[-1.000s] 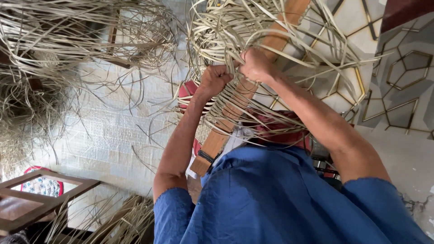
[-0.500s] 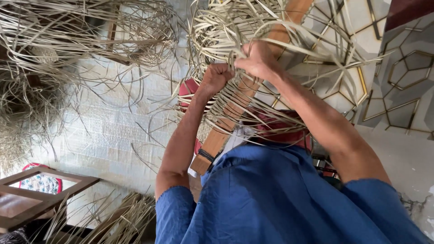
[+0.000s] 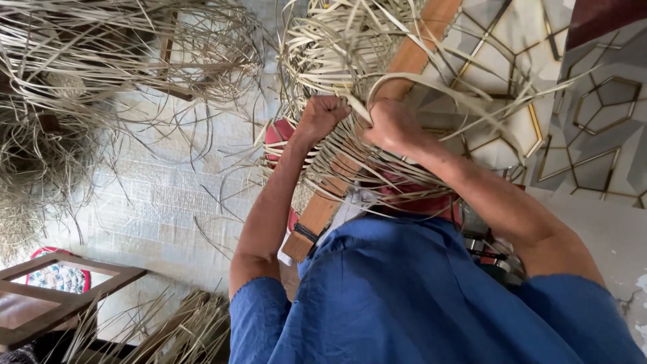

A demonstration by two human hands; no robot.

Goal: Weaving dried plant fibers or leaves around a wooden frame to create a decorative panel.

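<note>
A brown wooden frame bar (image 3: 404,61) slants from my lap up to the top of the view, wrapped with pale cane strips (image 3: 337,158). My left hand (image 3: 322,116) is a fist closed on the strips just left of the bar. My right hand (image 3: 393,127) grips a strip that curves up in a loop (image 3: 404,79) over the bar. Loose strip ends (image 3: 337,40) fan out above both hands. My blue sleeves (image 3: 404,296) fill the lower view.
Heaps of loose cane strips (image 3: 87,47) lie on the pale woven mat (image 3: 162,195) at the left. A wooden frame (image 3: 60,296) with a patterned cushion stands at the lower left. A red seat (image 3: 280,135) shows under the weave. Geometric gold-lined tiles (image 3: 593,114) are at the right.
My right hand has dropped from higher up the bar toward me, pulling a strip so that it forms a loop above. My left fist has stayed in place.
</note>
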